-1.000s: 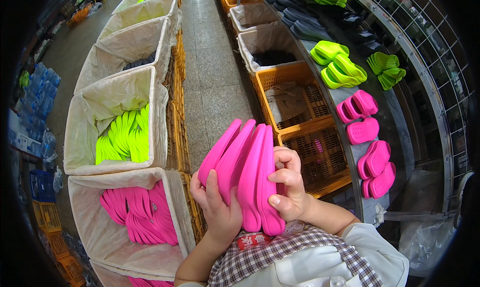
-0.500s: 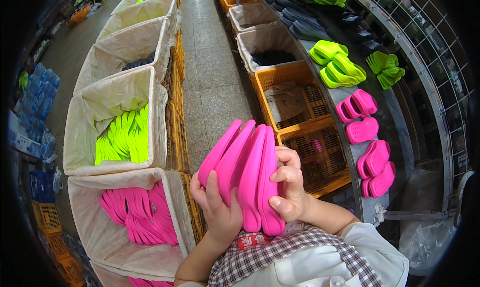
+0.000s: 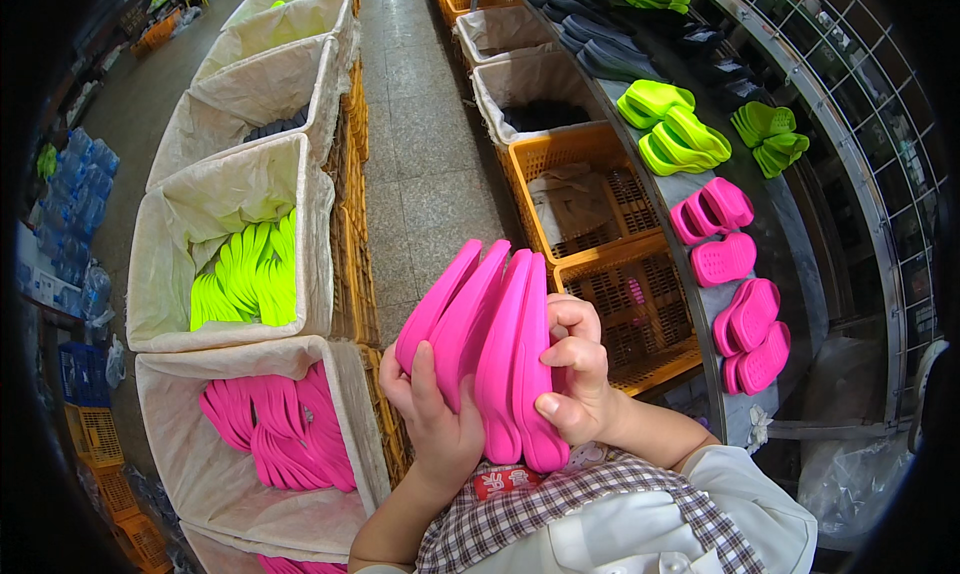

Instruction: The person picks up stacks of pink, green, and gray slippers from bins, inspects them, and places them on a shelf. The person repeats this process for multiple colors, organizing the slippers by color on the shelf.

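Between my two hands is a bundle of pink slippers (image 3: 498, 359), standing on edge side by side with their narrow ends pointing away from me. My left hand (image 3: 432, 406) grips the left side, fingers lying along the outer soles. On the other side my right hand (image 3: 580, 369) presses the bundle with its thumb and bent fingers. To the left, a cloth-lined bin (image 3: 262, 519) holds a row of pink slippers (image 3: 285, 429). On the curved bench to the right, several pink slippers (image 3: 750, 319) are set out in small groups.
Beyond the pink bin, another lined bin (image 3: 160, 264) holds lime-green slippers (image 3: 250, 274). Yellow plastic crates (image 3: 520, 189) stand beside the bench (image 3: 715, 304). Lime-green slippers (image 3: 685, 142) and dark ones (image 3: 610, 49) lie farther along it. A wire grid (image 3: 880, 174) borders the right side.
The bundle and both hands stay almost in place. The rightmost slipper has shifted very slightly to the left, with the right hand's fingers following it.
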Tool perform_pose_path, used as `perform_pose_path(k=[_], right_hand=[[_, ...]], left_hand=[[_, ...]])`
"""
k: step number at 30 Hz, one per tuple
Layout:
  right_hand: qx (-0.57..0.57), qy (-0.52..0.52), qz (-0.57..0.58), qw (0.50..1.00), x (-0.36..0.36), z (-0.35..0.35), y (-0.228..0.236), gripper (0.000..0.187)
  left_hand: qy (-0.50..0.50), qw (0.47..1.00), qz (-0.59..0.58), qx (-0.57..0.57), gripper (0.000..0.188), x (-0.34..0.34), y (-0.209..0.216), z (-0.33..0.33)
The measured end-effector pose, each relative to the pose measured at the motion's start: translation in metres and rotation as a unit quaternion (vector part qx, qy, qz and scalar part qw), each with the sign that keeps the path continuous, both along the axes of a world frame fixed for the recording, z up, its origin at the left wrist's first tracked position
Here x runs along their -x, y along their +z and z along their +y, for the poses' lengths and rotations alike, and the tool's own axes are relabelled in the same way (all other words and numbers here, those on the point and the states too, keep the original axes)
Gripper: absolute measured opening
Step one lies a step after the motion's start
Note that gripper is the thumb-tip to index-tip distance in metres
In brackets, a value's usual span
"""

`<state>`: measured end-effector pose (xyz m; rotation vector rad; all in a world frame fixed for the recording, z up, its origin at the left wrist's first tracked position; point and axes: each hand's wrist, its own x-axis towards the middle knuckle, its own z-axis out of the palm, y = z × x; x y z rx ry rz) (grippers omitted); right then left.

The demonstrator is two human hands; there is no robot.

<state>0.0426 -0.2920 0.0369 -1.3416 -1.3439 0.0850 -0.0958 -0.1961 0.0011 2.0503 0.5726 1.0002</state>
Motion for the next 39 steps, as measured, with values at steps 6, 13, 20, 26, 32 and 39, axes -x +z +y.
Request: perform_pose_path(k=[6,13,20,26,32,39], right_hand=[[0.003,-0.002,-0.009,1.0,0.0,0.0,0.002,0.038],[0.027,-0.009,-0.03,0.999,-0.002,-0.001,0.005,0.04],[0.055,-0.013,-0.01,0.998,-0.004,0.0,0.006,0.041],[0.082,-0.018,-0.009,0.996,-0.006,0.0,0.007,0.04],[0.069,-0.033,0.029,0.997,-0.001,0.002,-0.001,0.046],[-0.001,-0.01,0.201,0.98,0.003,0.009,-0.011,0.061]], left_hand=[[-0.004,1.0,-0.006,-0.002,0.069,0.0,0.001,0.001],[0.001,1.0,0.002,-0.01,0.068,0.0,0.002,0.0],[0.0,1.0,0.011,-0.011,0.066,-0.002,0.001,0.001],[-0.002,1.0,0.011,-0.01,0.066,-0.003,0.0,0.002],[0.003,0.999,0.028,0.042,0.065,-0.004,-0.003,0.003],[-0.017,0.975,-0.04,0.219,0.068,-0.006,-0.036,0.013]])
